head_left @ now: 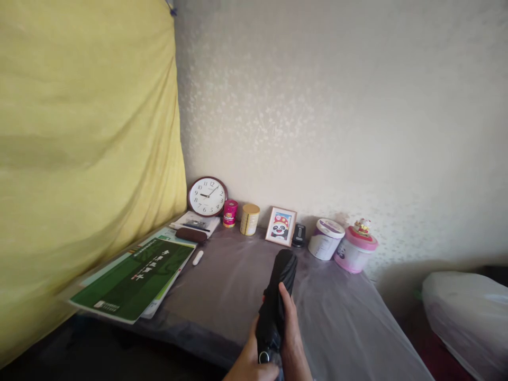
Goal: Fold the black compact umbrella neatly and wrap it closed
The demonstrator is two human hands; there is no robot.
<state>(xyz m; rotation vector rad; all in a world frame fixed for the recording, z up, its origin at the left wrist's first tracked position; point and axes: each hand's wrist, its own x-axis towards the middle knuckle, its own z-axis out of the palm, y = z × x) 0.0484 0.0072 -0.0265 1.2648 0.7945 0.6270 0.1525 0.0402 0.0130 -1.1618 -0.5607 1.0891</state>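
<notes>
A black folded umbrella (278,296) points away from me over the front part of the grey-covered table (222,286). My left hand (254,354) is closed around its handle end, near a round button with a light ring. Along its right side lies my right hand (291,328), the thumb pressed on the folded cloth and the other fingers mostly hidden. Beyond the umbrella's far tip stand a framed panda picture (281,226) and a small black object (299,235).
Green books (138,275), a brown case (191,235) and a small white object (198,257) lie left. A wall clock (208,196), pink can (230,213), yellow can (250,219), white tub (326,239) and pink tub (355,250) line the wall. A yellow curtain (87,148) hangs left.
</notes>
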